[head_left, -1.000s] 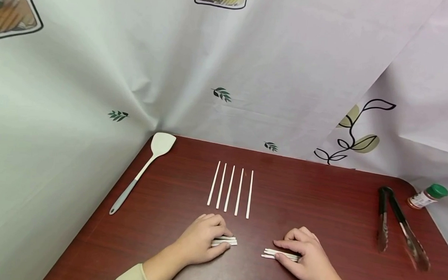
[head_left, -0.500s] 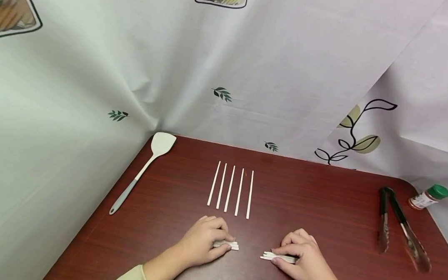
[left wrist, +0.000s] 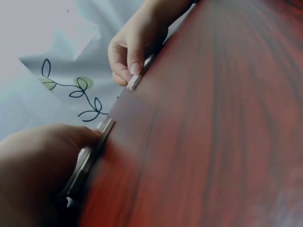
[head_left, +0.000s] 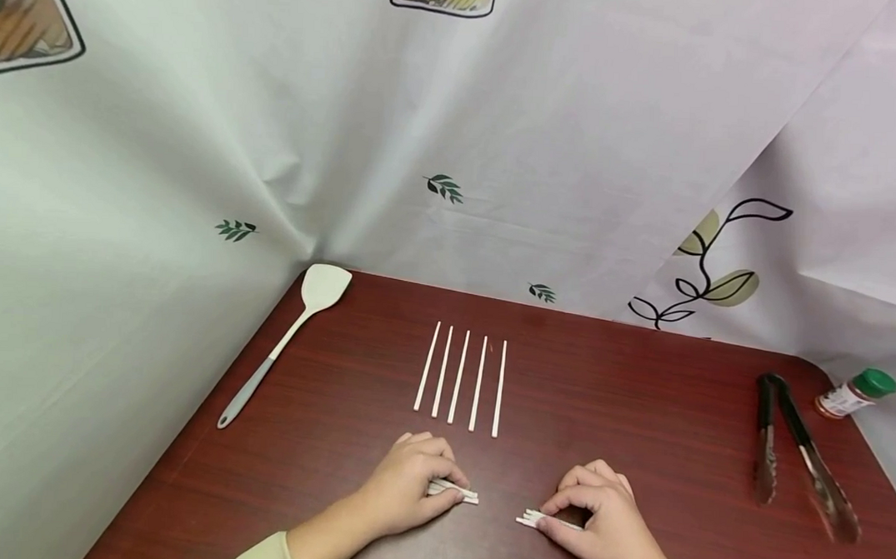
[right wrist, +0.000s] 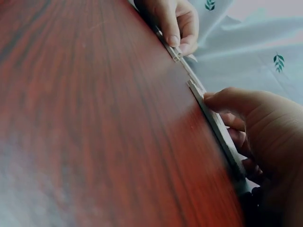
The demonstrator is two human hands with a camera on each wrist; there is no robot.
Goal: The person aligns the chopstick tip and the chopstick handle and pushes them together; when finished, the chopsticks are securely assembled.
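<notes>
In the head view my left hand (head_left: 412,488) pinches a small bunch of white chopsticks (head_left: 472,498) between thumb and fingers, low at the table's surface. Facing it, my right hand (head_left: 599,513) pinches a second bunch of white chopsticks (head_left: 529,518). The ends of the two bunches point at each other with a short gap between them. Palms and fingers hide much of both bunches. Both wrist views show the sticks lying along the tabletop, the left bunch (left wrist: 92,158) and the right bunch (right wrist: 215,125). Beyond the hands, several single chopsticks (head_left: 460,377) lie spaced in a row.
A white spatula with a grey handle (head_left: 288,339) lies along the left edge of the dark red table (head_left: 623,387). At the right are spread metal tongs (head_left: 804,445) and a green-capped spice jar (head_left: 856,393). Patterned white sheeting (head_left: 499,148) stands behind and left.
My right hand has shifted slightly left and down with its bunch, which has tilted a little. The left bunch has also tilted, its free end lower. The row of chopsticks is unmoved.
</notes>
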